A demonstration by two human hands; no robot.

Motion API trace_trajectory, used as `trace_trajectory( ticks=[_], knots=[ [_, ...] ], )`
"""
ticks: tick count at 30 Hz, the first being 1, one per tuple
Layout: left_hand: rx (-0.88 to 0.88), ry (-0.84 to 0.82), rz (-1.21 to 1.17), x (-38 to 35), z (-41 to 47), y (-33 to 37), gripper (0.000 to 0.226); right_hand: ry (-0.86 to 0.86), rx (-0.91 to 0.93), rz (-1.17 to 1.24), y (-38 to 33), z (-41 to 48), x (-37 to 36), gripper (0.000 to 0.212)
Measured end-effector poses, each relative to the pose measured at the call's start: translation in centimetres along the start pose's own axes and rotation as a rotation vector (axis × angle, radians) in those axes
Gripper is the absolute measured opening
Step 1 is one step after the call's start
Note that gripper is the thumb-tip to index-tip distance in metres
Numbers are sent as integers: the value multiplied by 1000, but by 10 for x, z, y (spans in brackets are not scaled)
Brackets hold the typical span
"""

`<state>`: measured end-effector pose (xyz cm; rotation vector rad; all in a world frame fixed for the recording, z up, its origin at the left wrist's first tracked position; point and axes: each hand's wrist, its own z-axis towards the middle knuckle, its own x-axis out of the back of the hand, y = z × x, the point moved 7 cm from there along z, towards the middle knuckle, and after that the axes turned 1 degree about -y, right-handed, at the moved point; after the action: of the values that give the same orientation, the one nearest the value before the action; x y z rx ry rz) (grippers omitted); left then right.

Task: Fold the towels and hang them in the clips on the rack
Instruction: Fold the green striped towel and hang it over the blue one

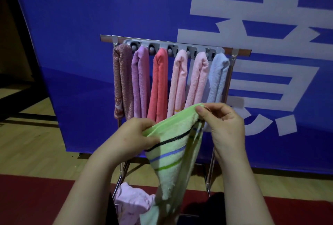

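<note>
Head view shows you well into the job. Beyond your hands, six towels already hang folded from the clip bar [180, 46] on the rack [106, 37]: a mauve patterned towel [123, 80], a purple towel [140, 80], a coral towel [159, 84], a pale pink towel [178, 84], a second pink towel [197, 80] and a light blue towel [217, 80]. They run from beyond your left hand across to just above your right. Each hangs doubled over, and neighbours touch or nearly touch.

The green striped towel [173, 161] is the one in hand. Your left hand [142, 132] grips its near top edge with fingers curled round the cloth. Your right hand [223, 125] pinches the far corner between thumb and fingertips, a little higher. The towel stretches between your hands and drapes loosely below them, so I judge the fold is only beginning, with the edges not yet brought together.

Below your left forearm lies a crumpled pink cloth [131, 205], seemingly one more piece waiting. What holds it is hidden by your arm and the green towel.

You have yet to finish folding the green one and hang it, then probably deal with the pink one. I cannot tell whether a free clip remains, because the towels cover most of the bar. The slots showing between them look taken or are too small to read. Check the ends of the bar before you lift.
</note>
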<state>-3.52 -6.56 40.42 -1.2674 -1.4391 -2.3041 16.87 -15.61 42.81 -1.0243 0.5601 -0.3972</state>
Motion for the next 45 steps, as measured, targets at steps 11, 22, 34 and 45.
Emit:
trace_trajectory(
  ticks=[11,22,34,45],
  knots=[
    [-74,180,-375,26,-4,-5,14,78,29,-40,4,6,21,10],
    [-34,372,-802,27,-6,-5,18,-18,29,-66,-2,8,16,27],
    [-21,445,-871,30,-6,-16,11,-56,68,-301,4,8,15,5],
    [111,445,-820,17,-6,-15,8,-5,-43,-231,16,4,9,16]
  ],
)
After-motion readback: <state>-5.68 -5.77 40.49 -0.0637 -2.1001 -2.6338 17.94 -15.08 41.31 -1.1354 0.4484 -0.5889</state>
